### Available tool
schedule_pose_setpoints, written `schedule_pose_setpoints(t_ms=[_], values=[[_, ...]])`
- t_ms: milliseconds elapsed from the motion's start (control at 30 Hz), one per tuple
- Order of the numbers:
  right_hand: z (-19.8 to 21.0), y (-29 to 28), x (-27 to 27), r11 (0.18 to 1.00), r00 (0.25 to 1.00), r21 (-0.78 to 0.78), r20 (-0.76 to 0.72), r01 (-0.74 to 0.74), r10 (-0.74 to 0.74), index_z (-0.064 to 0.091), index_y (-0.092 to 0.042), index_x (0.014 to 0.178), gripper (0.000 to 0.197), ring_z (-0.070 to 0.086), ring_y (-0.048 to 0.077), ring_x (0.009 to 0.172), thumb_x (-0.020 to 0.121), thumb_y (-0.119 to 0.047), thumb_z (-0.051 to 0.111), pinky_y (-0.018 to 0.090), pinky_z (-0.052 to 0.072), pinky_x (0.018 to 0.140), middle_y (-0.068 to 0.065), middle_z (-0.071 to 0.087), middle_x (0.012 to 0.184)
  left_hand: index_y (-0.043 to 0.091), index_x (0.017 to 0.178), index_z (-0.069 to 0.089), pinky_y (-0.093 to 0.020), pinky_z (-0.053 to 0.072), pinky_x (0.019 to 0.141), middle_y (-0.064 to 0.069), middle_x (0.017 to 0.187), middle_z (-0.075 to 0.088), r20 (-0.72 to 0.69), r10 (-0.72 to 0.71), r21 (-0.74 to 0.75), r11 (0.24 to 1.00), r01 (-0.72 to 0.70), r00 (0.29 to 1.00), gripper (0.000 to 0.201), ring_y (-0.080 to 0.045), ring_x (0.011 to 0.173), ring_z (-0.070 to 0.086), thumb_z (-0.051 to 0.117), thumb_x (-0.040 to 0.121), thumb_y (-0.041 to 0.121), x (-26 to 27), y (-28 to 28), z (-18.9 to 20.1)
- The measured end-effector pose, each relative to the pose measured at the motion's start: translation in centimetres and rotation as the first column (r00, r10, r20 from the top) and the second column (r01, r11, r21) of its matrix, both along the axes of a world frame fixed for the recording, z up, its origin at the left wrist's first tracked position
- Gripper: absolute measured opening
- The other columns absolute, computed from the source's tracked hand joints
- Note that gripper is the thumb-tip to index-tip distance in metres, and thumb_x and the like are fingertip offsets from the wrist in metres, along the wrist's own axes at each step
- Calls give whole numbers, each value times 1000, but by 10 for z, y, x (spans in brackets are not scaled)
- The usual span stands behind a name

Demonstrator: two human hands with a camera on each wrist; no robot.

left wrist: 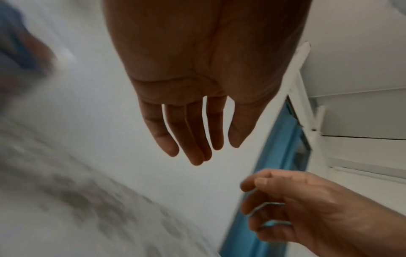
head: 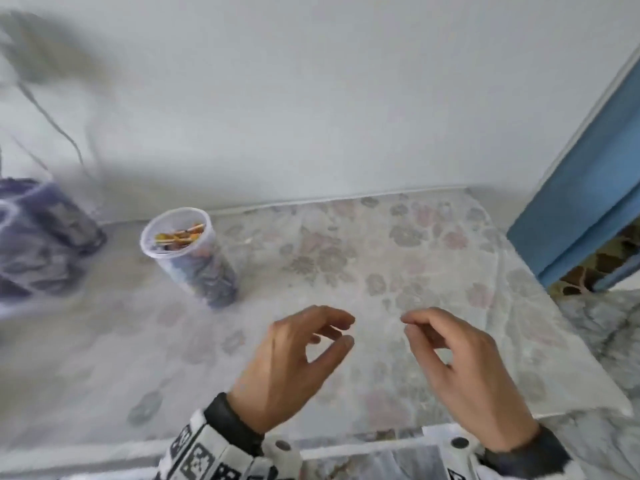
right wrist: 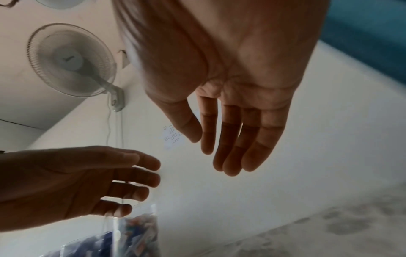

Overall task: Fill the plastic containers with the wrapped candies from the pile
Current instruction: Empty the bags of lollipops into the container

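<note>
Bare left hand [head: 291, 362] grip loose, right hand [head: 460, 368] likewise, both empty

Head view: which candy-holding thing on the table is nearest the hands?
The clear round plastic container, upright, open-topped and filled with wrapped candies, just up-left of the left hand. The purple-patterned bag sits farther off at the left edge.

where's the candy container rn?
Head view: container stands on the floral table, far left, beyond the left hand, right of a blurry purple bag.
</note>
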State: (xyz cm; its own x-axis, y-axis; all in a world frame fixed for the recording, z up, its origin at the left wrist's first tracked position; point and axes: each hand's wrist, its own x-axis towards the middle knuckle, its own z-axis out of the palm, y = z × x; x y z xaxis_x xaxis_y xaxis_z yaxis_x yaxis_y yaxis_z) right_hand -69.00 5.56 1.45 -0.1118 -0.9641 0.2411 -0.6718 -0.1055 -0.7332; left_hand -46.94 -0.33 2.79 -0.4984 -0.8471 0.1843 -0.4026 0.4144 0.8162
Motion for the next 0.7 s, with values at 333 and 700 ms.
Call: schedule_pose_setpoints(t_ms=[333,700], values=[[1,-155,154,954,954,26,29,-300,299,62,-21,118,29,63,6,85,91,-32,61,31,55,76,-7,65,101,20,99,69,-22,55,70,10,96,65,-144,565,-277,765,-582,812,12,-6,84,65,69,87,23,152,-74,0],[-35,-223,216,840,873,267,277,-472,402,25,-41,139,96,50,4,115,63,-54,82,20,46,91,-17,50,127,36,142,35,-40,54,95,10,141,51,-129,468,212,874,-437,874,88,-4,129,49,72,68,66,191,-135,-59]])
